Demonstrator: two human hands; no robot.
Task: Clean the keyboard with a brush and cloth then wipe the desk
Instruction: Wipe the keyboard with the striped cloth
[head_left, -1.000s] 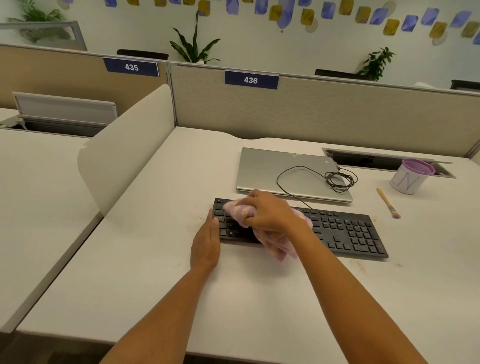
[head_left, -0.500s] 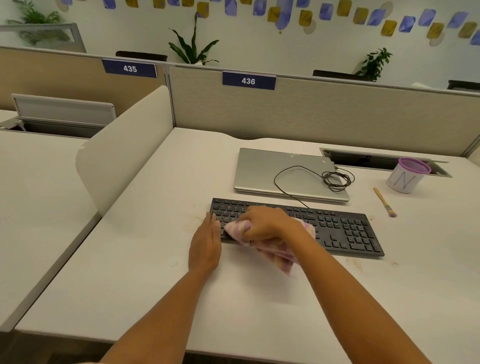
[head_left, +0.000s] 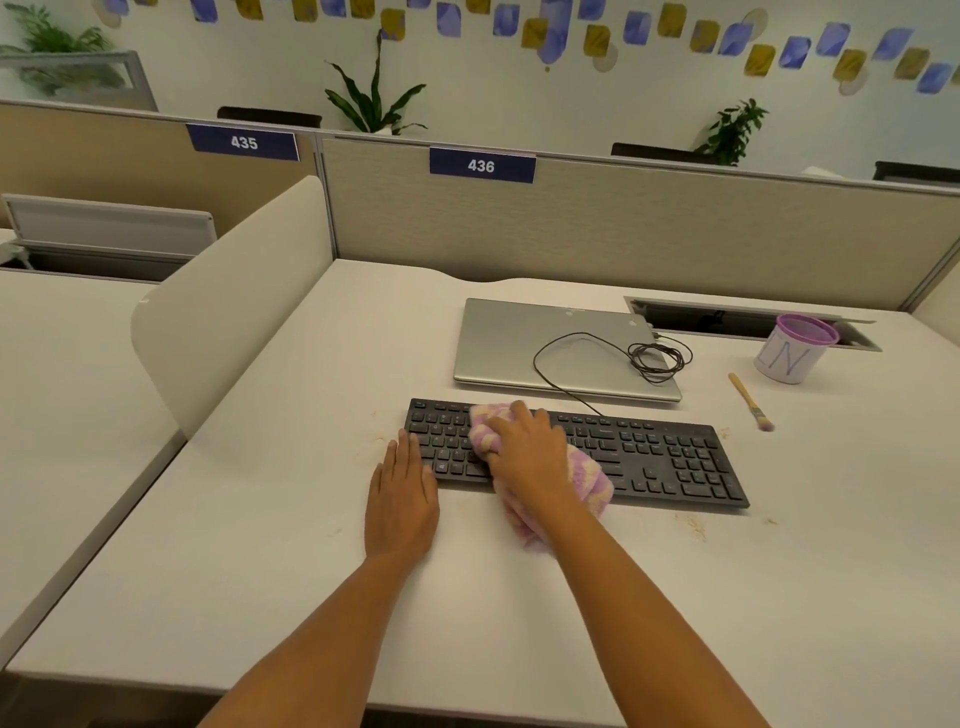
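Note:
A black keyboard (head_left: 670, 457) lies across the middle of the white desk (head_left: 260, 519). My right hand (head_left: 524, 452) grips a bunched pink and yellow cloth (head_left: 587, 480) and presses it on the keyboard's left half. My left hand (head_left: 402, 493) lies flat on the desk with straight fingers, its fingertips against the keyboard's left end. A small wooden-handled brush (head_left: 750, 401) lies on the desk past the keyboard's right end. Crumbs (head_left: 693, 527) dot the desk in front of the keyboard's right part.
A shut silver laptop (head_left: 498, 343) lies behind the keyboard with a coiled black cable (head_left: 657, 358) on its lid. A white cup with a purple rim (head_left: 792, 356) stands at the back right by a cable slot (head_left: 727, 319). A white divider (head_left: 228, 306) bounds the left side.
My right hand slid the cloth from the keyboard's back left toward its front edge, then back up over the left keys. My left hand stayed flat at the keyboard's left end.

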